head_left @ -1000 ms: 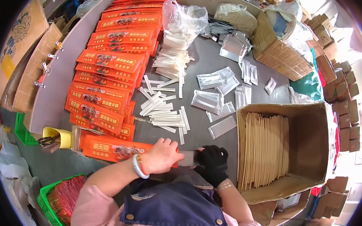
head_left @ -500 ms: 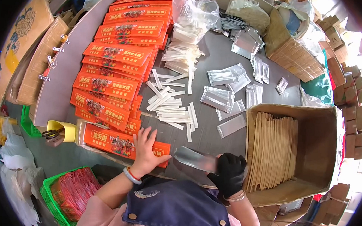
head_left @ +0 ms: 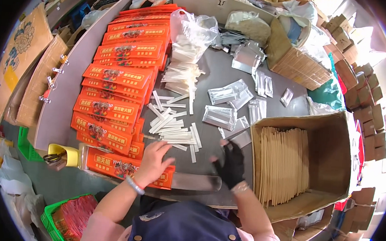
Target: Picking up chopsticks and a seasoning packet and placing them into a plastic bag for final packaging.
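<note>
My left hand (head_left: 152, 161) lies palm down, fingers apart, on the right end of a flat orange package (head_left: 113, 165) at the table's front edge. A long clear plastic sleeve (head_left: 196, 181) lies just right of that package. My right hand (head_left: 231, 163), in a black fingerless glove, hovers over the grey table (head_left: 213, 77) with fingers spread. Its fingertips are close to a clear packet (head_left: 241, 139) beside the cardboard box; whether they touch it I cannot tell.
An open cardboard box (head_left: 333, 142) of thin wooden sticks (head_left: 283, 166) stands at the right. Orange packages (head_left: 116, 78) are stacked along the left. White wrapped sticks (head_left: 174, 130) and clear packets (head_left: 219, 117) litter the middle. A yellow cup with scissors (head_left: 60, 155), a green basket (head_left: 65, 214) and another person (head_left: 299, 10) are nearby.
My right hand has left the clear sleeve at the front edge and moved up toward the clear packets. My left hand has stayed on the orange package.
</note>
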